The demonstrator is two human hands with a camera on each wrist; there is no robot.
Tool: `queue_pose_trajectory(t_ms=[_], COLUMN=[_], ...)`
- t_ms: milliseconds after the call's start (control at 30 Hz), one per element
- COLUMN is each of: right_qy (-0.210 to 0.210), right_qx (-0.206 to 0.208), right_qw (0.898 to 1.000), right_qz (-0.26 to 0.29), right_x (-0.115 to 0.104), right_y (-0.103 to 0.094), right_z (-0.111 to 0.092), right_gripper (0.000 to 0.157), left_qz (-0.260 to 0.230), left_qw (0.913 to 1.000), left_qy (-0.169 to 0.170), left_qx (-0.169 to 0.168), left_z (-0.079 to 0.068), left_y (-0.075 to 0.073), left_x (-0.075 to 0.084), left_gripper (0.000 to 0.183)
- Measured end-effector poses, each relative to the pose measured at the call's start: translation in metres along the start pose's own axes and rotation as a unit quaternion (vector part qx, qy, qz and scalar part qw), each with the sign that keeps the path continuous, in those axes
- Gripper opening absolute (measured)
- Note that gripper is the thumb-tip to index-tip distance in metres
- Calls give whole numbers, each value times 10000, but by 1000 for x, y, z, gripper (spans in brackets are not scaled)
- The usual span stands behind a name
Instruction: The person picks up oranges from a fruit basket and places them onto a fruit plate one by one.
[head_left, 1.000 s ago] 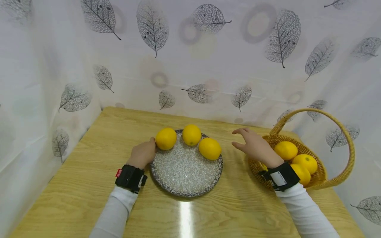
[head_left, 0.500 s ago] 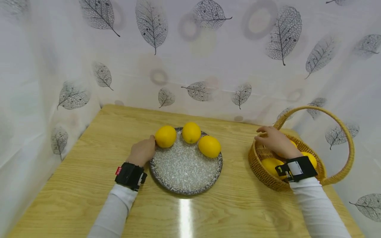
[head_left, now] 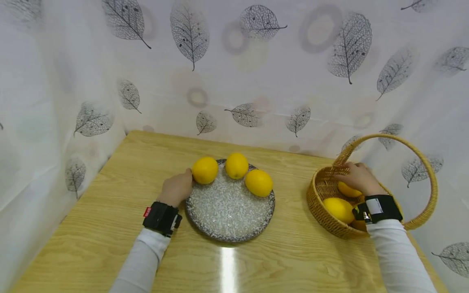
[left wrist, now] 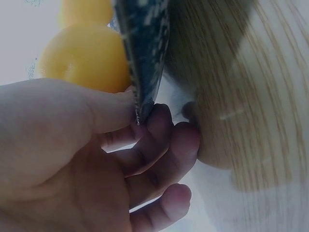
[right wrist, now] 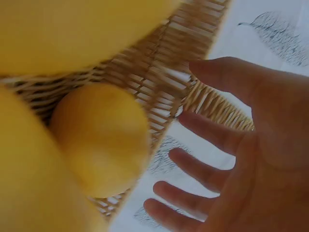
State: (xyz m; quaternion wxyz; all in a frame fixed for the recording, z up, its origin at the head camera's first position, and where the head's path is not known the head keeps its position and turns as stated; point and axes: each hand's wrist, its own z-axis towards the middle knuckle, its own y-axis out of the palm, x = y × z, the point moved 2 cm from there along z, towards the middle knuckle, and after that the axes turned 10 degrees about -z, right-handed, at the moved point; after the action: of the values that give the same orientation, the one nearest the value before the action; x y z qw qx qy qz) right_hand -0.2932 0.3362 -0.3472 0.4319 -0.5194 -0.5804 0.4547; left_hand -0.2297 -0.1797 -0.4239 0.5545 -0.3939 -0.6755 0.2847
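Note:
My left hand [head_left: 176, 188] pinches the left rim of a speckled grey plate [head_left: 229, 213]; in the left wrist view the thumb lies above the rim [left wrist: 145, 53] and the fingertips are beneath it. Three yellow, lemon-like citrus fruits rest along the plate's far side: one near my thumb [head_left: 205, 170], one in the middle [head_left: 236, 165] and one at right [head_left: 259, 183]. My right hand [head_left: 360, 179] is over the wicker basket [head_left: 326, 221], fingers spread and apart from the fruit [right wrist: 101, 140] in the right wrist view. Several more fruits [head_left: 338, 210] lie in the basket, partly hidden by hand and wrist.
A tall arched handle [head_left: 433, 187] rises over the basket's right side. The wooden table [head_left: 278, 260] meets a leaf-printed curtain [head_left: 271, 81] at the back and sides. Black bands are strapped round both wrists.
My right hand has moved right, from the basket's left edge to over its far inside. The left hand keeps its grip on the plate, and the plate's fruits stay put.

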Motion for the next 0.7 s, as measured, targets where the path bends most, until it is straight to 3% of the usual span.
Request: queue_pose_trajectory(t_ms=[300,700], right_qy=[429,640], right_qx=[-624,-329], right_qw=[9966,9970], right_qz=[312,270], right_x=[16,18], right_y=[11,27], right_z=[-1,2], right_gripper=[83,80], left_qz=[64,15], left_qw=[10000,9999], left_qy=[-2,108], left_qx=[7,109], left_z=[1,0], left_y=[1,1], left_x=[-1,0], left_gripper=[41,42])
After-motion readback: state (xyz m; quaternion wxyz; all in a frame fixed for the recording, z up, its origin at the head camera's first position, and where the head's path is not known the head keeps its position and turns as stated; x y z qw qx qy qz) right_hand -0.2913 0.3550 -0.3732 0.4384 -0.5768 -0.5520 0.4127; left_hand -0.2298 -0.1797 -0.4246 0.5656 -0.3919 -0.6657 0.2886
